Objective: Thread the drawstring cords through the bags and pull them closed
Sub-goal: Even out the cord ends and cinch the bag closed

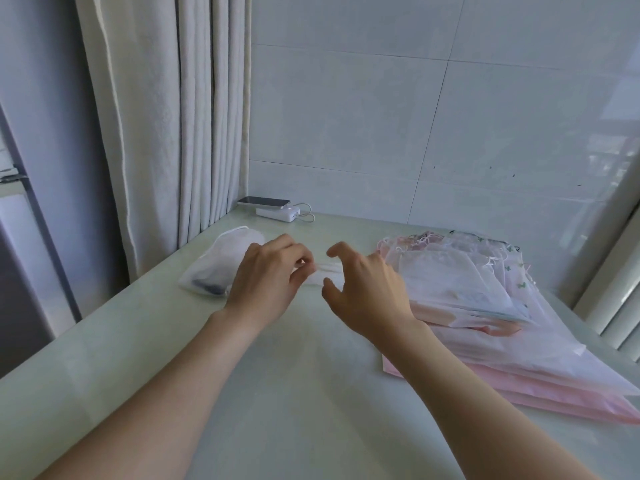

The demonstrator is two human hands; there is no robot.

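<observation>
Bag: small, sheer, white.

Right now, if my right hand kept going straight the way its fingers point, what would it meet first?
Probably the white bag that your left hand pinches, just ahead of your right hand; the left hand itself comes next. Depth is hard to judge.

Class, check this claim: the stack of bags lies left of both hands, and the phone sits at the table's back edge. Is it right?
No. The head view shows the stack of bags right of the right hand; the phone does sit at the table's back edge.
</observation>
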